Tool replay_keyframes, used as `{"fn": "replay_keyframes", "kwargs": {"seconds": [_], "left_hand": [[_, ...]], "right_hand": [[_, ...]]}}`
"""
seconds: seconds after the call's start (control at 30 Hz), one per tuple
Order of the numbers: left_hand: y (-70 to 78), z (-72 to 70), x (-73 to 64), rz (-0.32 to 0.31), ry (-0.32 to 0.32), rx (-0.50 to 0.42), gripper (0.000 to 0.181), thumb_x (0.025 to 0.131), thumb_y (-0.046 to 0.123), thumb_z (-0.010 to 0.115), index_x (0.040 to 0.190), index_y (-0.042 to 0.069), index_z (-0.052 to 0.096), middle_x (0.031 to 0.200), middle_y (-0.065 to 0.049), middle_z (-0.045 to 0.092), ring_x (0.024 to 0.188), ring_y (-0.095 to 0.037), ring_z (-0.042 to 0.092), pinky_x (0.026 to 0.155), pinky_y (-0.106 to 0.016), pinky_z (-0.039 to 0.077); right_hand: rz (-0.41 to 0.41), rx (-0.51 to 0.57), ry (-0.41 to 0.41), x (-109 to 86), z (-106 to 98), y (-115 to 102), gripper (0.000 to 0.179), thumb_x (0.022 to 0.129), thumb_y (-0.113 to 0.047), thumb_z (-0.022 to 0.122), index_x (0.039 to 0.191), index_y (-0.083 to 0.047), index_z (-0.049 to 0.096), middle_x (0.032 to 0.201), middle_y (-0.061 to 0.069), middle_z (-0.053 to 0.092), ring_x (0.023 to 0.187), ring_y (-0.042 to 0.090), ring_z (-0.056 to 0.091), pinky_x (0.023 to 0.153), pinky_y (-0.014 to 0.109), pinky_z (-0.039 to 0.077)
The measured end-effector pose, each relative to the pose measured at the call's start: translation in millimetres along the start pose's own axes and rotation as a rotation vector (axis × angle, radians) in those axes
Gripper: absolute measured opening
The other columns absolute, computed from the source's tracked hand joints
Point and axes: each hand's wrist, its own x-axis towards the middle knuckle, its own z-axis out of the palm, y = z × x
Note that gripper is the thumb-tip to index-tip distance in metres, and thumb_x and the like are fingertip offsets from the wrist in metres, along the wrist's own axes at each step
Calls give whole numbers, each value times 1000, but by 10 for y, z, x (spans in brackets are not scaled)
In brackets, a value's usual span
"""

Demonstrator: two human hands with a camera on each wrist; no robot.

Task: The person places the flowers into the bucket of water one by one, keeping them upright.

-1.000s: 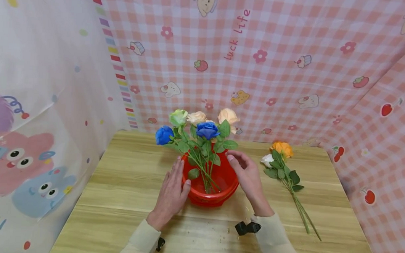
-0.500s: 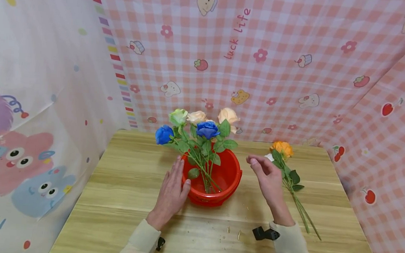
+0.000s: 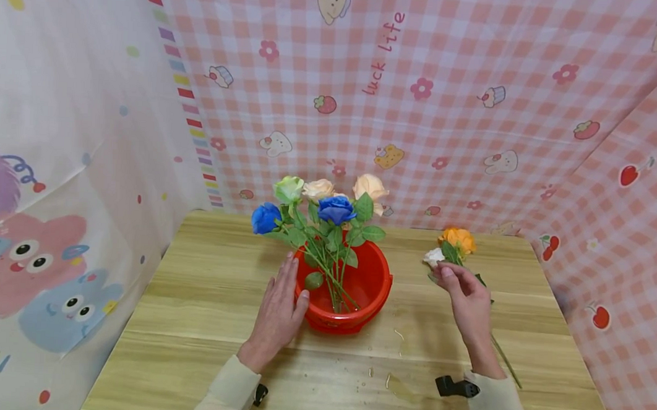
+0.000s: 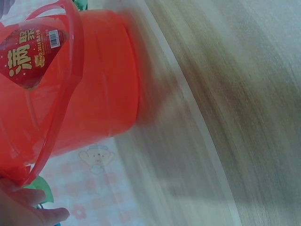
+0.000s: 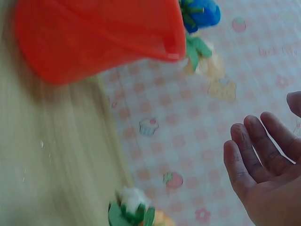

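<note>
A red plastic bucket (image 3: 344,321) stands on the table, holding several leafy roses: two blue roses (image 3: 336,210), a pale green rose (image 3: 288,190) and peach roses (image 3: 370,187). My left hand (image 3: 278,311) rests along its left side, fingers straight and thumb at the rim; the left wrist view shows its fingers (image 4: 35,214) beside the bucket's handle (image 4: 70,82). Over the flowers lying at the right, my right hand (image 3: 470,308) hovers with loosely bent fingers and nothing in its grasp. A white rose (image 3: 433,257) lies just beyond its fingertips, next to an orange rose (image 3: 460,240).
Stems (image 3: 506,363) of the lying roses run toward the table's front right, partly hidden by my right hand. Water drops (image 3: 388,381) dot the wooden table (image 3: 188,321) in front of the bucket. Patterned cloth (image 3: 421,129) hangs behind and at both sides.
My right hand has moved away from the bucket's right rim, rightward to over the lying white and orange roses. My left hand and the bucket have stayed in place.
</note>
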Motion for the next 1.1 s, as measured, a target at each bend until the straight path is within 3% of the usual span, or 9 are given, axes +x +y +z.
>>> {"fn": "replay_keyframes", "kwargs": {"seconds": [0.33,0.6,0.73,1.1], "left_hand": [[-12,11,-1,5,14,1,66,105,19,52,161,-3,28,171,-13,20,153,-38,30,118,-65,27],[-3,11,3,13,17,-1,65,106,22,50,161,-3,28,171,-13,20,151,-42,32,118,-66,27],[3,9,3,12,14,-2,65,106,24,48,161,-3,27,171,-13,20,152,-41,31,118,-66,27],[-1,9,4,14,14,-1,65,105,21,51,161,-3,28,171,-14,20,153,-39,29,118,-66,28]], "right_hand": [[88,92,121,-24,-302,149,34,105,-11,59,121,19,60,98,0,76,93,11,72,83,20,58],[118,58,202,-46,-537,293,27,104,-15,61,119,8,67,97,-3,76,89,8,73,81,19,58],[160,26,224,-52,-644,353,17,104,-17,63,114,-5,71,96,-6,76,89,7,73,79,17,57],[272,-173,216,-49,-846,560,28,105,-25,60,122,-3,64,92,-17,72,85,-4,67,77,11,54]]}}
